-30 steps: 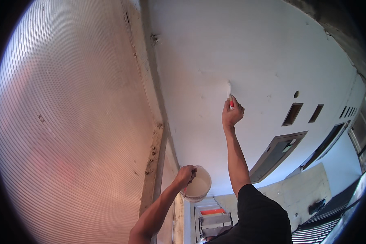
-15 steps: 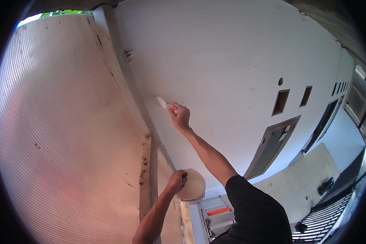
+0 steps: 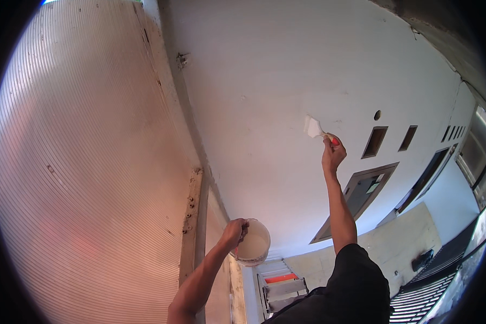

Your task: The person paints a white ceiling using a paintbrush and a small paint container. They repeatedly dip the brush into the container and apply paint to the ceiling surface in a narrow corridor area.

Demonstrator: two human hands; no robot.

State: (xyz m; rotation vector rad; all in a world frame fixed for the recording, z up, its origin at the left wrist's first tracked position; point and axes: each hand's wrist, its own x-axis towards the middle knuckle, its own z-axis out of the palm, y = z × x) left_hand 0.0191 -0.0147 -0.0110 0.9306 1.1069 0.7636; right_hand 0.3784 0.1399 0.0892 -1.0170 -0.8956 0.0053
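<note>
My right hand (image 3: 335,155) is closed round the handle of a paintbrush (image 3: 312,127), its arm stretched up to the white wall (image 3: 264,70). The brush has a wide head coated in white and a red-tipped handle. Its bristles are at the wall, left of the small openings; whether they touch it I cannot tell. Lower down, my left hand (image 3: 234,233) grips the rim of a white bucket (image 3: 260,243), fingers curled over its left side. Pale liquid, likely paint, lies inside the bucket.
Corrugated translucent sheeting (image 3: 92,162) fills the left, bordered by a post (image 3: 191,216) with bolts. On the right are a door (image 3: 356,200), two small rectangular openings and a round hole (image 3: 377,115). Below stands a ladder (image 3: 281,286) with a red strip; dark railings (image 3: 437,281) run lower right.
My right hand has carried the paintbrush rightward along the wall, away from the corner post. My left hand still holds the bucket in nearly the same place. The view has shifted slightly.
</note>
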